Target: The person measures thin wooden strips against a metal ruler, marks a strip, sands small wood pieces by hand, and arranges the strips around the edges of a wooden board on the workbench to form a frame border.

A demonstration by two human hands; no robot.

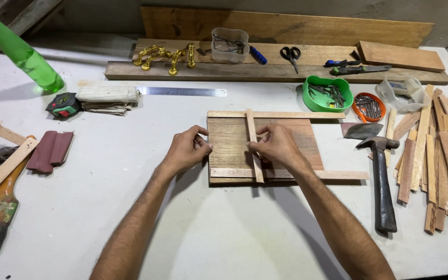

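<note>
On the white tabletop point(105, 207), the left hand point(187, 150) presses its curled fingers against the left edge of the dark, smooth wooden board point(229, 142), apparently steadying it. The right hand point(278, 148) pinches the thin pale upright strip point(254, 145), laid across two matching long strips. A hammer point(382, 181) lies right, beside rough wood offcuts point(442, 155).

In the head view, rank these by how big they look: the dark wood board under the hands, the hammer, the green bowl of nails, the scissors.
1. Dark wood board, clearly largest.
2. Hammer, long but narrow.
3. Green bowl.
4. Scissors, smallest, though they lie farthest from the camera, so that gap is unsure.
</note>
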